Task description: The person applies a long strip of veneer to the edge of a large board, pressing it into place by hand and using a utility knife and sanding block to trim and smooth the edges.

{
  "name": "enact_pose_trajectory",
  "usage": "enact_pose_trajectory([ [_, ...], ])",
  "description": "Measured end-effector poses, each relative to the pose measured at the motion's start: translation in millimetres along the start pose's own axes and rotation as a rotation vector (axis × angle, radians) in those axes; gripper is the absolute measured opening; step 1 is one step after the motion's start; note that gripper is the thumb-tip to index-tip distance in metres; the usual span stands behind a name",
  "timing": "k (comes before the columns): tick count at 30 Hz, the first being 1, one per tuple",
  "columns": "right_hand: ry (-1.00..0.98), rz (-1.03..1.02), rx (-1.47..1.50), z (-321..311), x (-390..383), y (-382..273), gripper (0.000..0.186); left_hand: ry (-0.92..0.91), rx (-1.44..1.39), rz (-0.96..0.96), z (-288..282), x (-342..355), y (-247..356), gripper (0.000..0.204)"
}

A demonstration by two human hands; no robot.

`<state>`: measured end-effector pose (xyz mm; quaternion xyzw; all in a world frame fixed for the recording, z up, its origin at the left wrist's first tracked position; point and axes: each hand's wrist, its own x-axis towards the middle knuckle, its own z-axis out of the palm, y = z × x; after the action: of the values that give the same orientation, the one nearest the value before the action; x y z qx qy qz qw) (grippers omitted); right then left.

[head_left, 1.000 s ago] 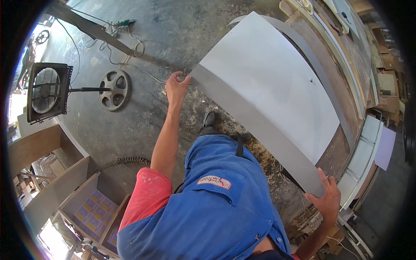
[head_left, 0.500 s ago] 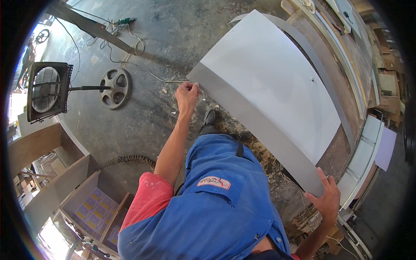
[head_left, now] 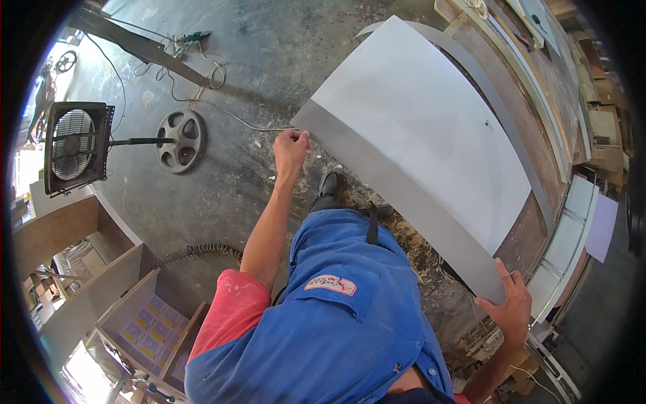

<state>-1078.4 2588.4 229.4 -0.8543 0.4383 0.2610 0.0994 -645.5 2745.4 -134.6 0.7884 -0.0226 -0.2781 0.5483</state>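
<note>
A long grey strip lies along the near edge of a large white panel on a wooden workbench. My left hand pinches the strip's left corner between thumb and bent fingers. At the other end, my right hand holds the strip, thumb at its near edge and fingertips at its far side. A second grey strip curves out along the far side of the panel, partly hidden beneath it. One small dark object sits on the white panel.
A black fan with a round spoked base stands on the floor at left. Cables and a green power tool lie beyond it. Wooden cabinet boxes and a coiled hose are lower left. Boards stack at right.
Both hands keep their places on the grey strip. The view has shifted only slightly; nothing else has visibly moved.
</note>
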Motion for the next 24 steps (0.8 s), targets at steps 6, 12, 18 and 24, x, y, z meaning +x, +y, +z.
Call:
enact_pose_trajectory([
  [6,0.001,0.005,0.003,0.6,-0.3,0.4,0.101,-0.002,0.077,0.025,-1.4,-2.5,9.1,0.021],
  [12,-0.001,0.005,-0.013,-0.9,-0.2,-2.0,0.101,0.053,0.044,0.008,4.9,-8.8,-6.0,0.019],
  [18,0.042,-0.046,0.006,7.3,-5.3,6.4,0.103,0.005,-0.366,0.015,23.9,-33.4,-2.4,0.072],
  [24,0.046,-0.042,-0.021,3.3,-5.7,2.8,0.102,-0.037,-0.406,-0.046,27.6,-38.9,17.3,0.069],
])
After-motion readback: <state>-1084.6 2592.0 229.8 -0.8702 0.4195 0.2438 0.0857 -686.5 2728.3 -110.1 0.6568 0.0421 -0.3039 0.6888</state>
